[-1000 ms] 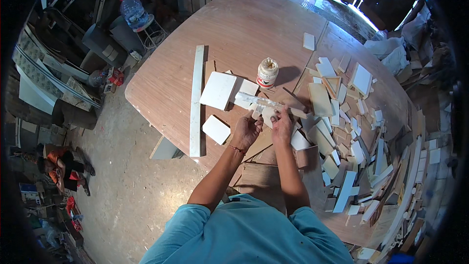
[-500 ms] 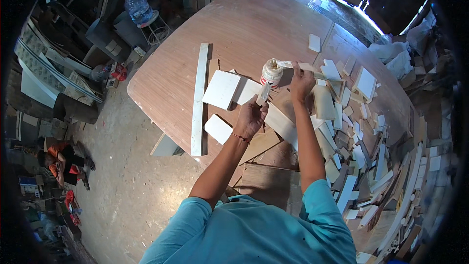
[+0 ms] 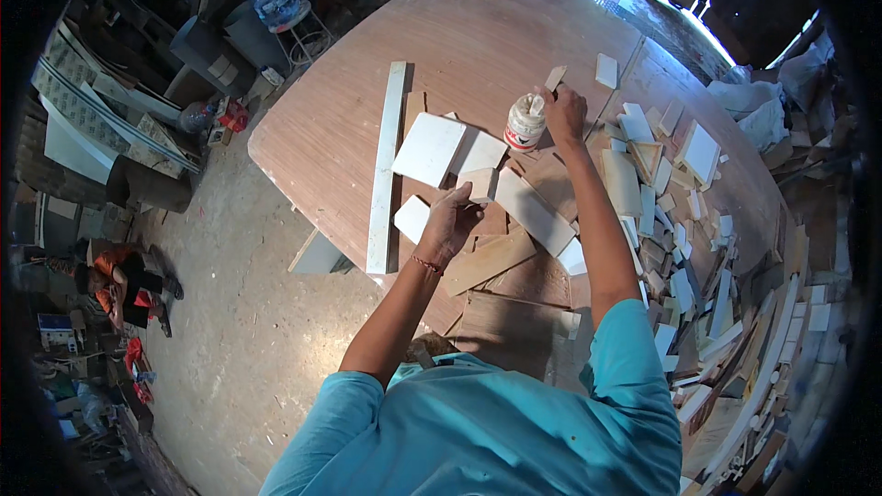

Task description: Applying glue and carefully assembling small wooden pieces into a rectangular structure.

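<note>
**Wooden stick (image 3: 557,76) gripped at jar (image 3: 525,123), small wooden block (image 3: 480,186) held apart**

The wooden stick is pinched between the fingers of the right hand (image 3: 565,115), right beside the mouth of the jar, which is stood upright on the brown table (image 3: 322,115). The stick's upper end is raised clear of the fingers; whether its lower end is dipped inside cannot be told. The small wooden block is pinched between the thumb and fingers of the left hand (image 3: 448,225), nearer the body and above scattered boards. To its left, a thick white board (image 3: 428,149) is laid out, with a long white strip (image 3: 385,179) placed beyond. Offcuts (image 3: 701,155) are heaped on the right.
</note>
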The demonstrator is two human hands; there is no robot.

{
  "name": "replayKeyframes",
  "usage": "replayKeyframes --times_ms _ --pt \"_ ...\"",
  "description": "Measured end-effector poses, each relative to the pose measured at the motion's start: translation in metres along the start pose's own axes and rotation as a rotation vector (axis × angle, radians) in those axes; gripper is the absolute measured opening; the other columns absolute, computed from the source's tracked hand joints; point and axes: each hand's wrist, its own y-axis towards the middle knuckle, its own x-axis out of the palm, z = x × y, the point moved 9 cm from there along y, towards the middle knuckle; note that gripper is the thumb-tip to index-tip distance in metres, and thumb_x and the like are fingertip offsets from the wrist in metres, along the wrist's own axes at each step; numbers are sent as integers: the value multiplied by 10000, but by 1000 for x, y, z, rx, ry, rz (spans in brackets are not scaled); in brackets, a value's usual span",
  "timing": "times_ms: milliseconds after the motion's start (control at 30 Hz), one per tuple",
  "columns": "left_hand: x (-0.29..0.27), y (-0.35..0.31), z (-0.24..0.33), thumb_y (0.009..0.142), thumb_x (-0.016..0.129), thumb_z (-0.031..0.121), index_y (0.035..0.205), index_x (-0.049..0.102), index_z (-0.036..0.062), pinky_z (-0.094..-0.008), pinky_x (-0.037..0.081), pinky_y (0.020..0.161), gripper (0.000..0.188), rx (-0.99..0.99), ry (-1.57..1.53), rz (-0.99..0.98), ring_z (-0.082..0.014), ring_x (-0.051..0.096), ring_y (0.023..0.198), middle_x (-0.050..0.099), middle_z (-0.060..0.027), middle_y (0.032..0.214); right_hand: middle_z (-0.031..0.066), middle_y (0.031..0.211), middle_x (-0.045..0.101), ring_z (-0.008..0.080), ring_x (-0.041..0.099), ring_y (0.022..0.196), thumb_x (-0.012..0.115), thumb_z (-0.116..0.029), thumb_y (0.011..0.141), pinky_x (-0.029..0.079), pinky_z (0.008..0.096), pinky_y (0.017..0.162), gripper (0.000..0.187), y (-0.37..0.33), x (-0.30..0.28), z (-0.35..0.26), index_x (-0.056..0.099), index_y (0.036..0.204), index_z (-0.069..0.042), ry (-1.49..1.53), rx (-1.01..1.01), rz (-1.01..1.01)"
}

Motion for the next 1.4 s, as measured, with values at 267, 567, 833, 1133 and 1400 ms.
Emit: replayKeyframes --times_ms 267,567,833,1133,1400 --pt "-54 -40 36 706 571 93 954 481 -55 -266 470 575 303 318 850 254 -178 572 653 566 -122 781 245 936 560 352 547 889 678 -293 645 433 396 748 488 -73 -12 -23 541 948 64 131 283 -488" --pt "-9 -119 20 626 588 78 930 495 -63 -325 467 597 348 650 1401 161 -256 586 667 568 -205 786 187 1117 464 329 446 1041 693 -226 625 386 384 864 601 -261 -65 -128 424 1110 5 202 -145 -706" --pt "-40 -125 -32 799 551 188 1060 459 -68 -261 462 629 376 408 1066 -117 -170 583 735 588 -132 818 178 938 516 331 517 864 675 -126 602 424 394 725 418 -286 -84 -84 467 940 5 164 69 -576" --pt "-141 -124 -103 719 602 179 992 535 -75 -286 461 590 379 322 1179 180 -195 580 668 601 -148 801 122 894 592 202 566 838 747 -190 593 439 314 732 514 -353 -87 -21 499 994 14 653 451 -548" --pt "-144 -113 -108 642 680 219 824 591 -18 -303 461 594 312 411 1162 343 -231 595 640 605 -131 684 92 892 581 170 544 824 722 -216 628 417 282 747 481 -385 -85 13 497 991 4 602 453 -541"
